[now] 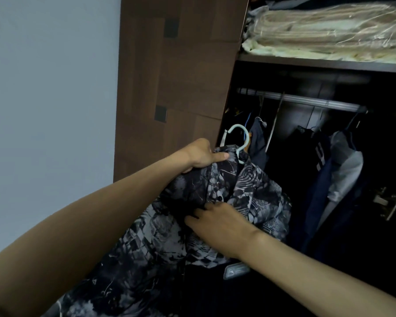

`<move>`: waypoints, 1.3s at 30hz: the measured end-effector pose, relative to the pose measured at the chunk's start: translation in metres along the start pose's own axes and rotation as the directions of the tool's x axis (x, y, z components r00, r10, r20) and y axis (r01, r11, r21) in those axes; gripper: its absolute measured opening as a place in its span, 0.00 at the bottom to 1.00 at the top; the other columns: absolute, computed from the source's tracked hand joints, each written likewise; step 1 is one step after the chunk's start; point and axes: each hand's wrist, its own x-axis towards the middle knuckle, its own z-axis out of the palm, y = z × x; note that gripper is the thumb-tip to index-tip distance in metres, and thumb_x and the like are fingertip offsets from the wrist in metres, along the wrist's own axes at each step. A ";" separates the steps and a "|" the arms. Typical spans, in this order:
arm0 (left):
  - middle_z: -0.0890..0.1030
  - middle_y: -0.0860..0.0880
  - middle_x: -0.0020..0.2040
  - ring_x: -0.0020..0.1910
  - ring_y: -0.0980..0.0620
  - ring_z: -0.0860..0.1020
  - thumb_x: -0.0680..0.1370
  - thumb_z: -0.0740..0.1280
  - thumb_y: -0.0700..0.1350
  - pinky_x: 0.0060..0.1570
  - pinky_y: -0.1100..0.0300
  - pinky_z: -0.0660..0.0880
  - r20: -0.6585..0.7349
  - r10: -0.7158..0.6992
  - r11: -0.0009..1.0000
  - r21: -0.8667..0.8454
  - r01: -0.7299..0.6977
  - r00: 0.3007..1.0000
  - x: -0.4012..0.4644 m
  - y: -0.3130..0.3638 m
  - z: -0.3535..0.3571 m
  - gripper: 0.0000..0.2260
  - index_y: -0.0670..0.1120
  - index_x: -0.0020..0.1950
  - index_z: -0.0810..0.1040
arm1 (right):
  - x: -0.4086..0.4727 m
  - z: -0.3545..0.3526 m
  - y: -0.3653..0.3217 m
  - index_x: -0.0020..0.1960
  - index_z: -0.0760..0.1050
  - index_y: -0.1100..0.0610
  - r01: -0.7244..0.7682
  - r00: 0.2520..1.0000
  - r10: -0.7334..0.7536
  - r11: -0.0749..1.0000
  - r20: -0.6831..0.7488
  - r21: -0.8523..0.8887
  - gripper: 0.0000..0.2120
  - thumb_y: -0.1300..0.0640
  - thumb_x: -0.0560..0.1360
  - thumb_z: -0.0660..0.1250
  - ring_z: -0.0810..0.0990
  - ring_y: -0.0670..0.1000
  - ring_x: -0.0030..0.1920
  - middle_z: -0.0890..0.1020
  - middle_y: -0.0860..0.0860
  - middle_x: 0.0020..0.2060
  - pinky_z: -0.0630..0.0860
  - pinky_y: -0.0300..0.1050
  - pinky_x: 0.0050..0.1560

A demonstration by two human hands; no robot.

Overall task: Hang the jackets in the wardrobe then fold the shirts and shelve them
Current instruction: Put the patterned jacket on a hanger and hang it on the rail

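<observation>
A black-and-grey patterned jacket [256, 195] sits on a pale blue hanger [239, 133], held up in front of the open wardrobe. My left hand [201, 156] grips the jacket's shoulder by the collar, just left of the hanger's hook. My right hand [217, 225] lies lower on the jacket's front, its fingers pinching the fabric near the opening. The hook is below the metal rail [302, 100] and does not touch it. The jacket's lower part hangs down towards the bottom left.
Dark and grey-white garments [338, 170] hang on the rail at the right. The shelf [318, 62] above holds bedding in clear plastic [329, 30]. The brown wardrobe door [169, 88] stands open at the left, next to a pale wall.
</observation>
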 end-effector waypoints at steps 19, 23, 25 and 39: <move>0.87 0.46 0.51 0.50 0.44 0.85 0.68 0.67 0.71 0.59 0.46 0.79 0.169 -0.047 0.975 -0.206 0.082 0.984 -0.015 0.001 -0.043 0.32 0.47 0.57 0.84 | -0.049 0.002 0.093 0.50 0.79 0.56 -0.271 0.807 0.297 0.954 -0.511 0.127 0.07 0.52 0.81 0.66 0.84 0.54 0.42 0.81 0.49 0.50 0.78 0.49 0.29; 0.80 0.47 0.53 0.51 0.48 0.79 0.64 0.74 0.67 0.51 0.53 0.78 0.013 -0.054 0.994 -0.093 0.055 0.998 -0.013 -0.002 -0.046 0.40 0.43 0.65 0.70 | -0.051 -0.004 0.107 0.55 0.82 0.56 -0.144 0.665 0.484 0.830 -0.568 0.539 0.10 0.51 0.82 0.67 0.84 0.47 0.50 0.85 0.46 0.51 0.82 0.48 0.49; 0.77 0.49 0.54 0.53 0.51 0.77 0.65 0.76 0.67 0.49 0.53 0.76 -0.023 -0.047 0.999 -0.028 0.046 0.999 -0.018 -0.001 -0.044 0.39 0.46 0.64 0.65 | -0.047 -0.003 0.101 0.54 0.83 0.57 -0.047 0.600 0.589 0.701 -0.541 0.712 0.08 0.53 0.81 0.69 0.84 0.43 0.52 0.86 0.45 0.50 0.80 0.45 0.54; 0.81 0.50 0.55 0.53 0.54 0.78 0.71 0.69 0.69 0.55 0.55 0.71 -0.020 0.008 0.997 -0.075 -0.009 1.000 -0.019 -0.005 -0.043 0.30 0.44 0.58 0.79 | -0.055 0.011 0.086 0.56 0.85 0.58 -0.037 0.713 0.513 0.707 -0.477 0.706 0.09 0.56 0.80 0.71 0.79 0.43 0.65 0.82 0.46 0.62 0.76 0.46 0.66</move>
